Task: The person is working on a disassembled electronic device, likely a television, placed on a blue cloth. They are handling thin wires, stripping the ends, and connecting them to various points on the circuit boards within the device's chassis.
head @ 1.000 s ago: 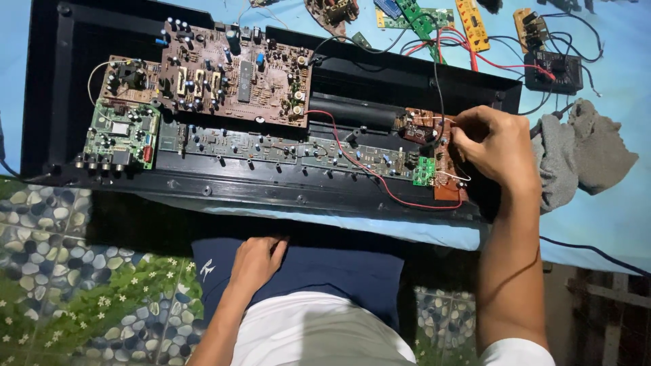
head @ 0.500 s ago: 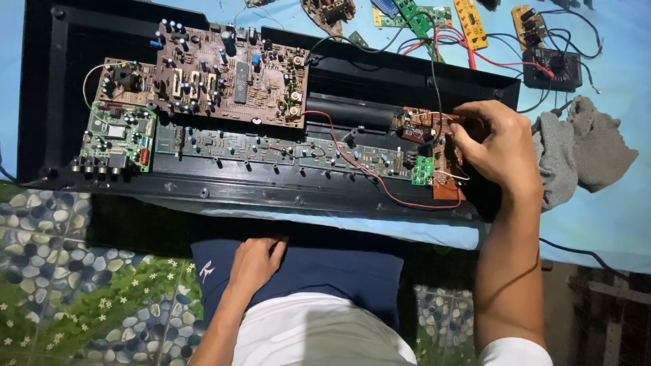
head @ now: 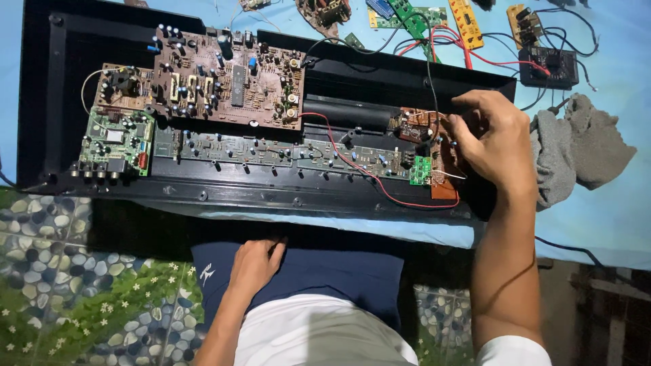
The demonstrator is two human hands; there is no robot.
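Head camera view, looking down at a long black chassis (head: 41,102) lying on a light blue cloth (head: 610,224), its inside filled with circuit boards. The right hand (head: 491,139) rests at the chassis's right end, fingers curled narrowly over a small brown board (head: 434,146); whether they pinch a part or only press on it cannot be told. A red wire (head: 366,173) loops from the middle of the chassis to that board, and a small green board (head: 420,169) sits just beside it. The left hand (head: 254,264) lies flat and relaxed on a dark blue cushion (head: 339,278) in the lap, holding nothing. A grey rag (head: 583,146) sits to the right of the chassis. Compared with a second ago, the right hand's fingers have shifted slightly upward over the brown board, suggesting small fiddling work there; the left hand has not moved, and the camera has tilted a little.
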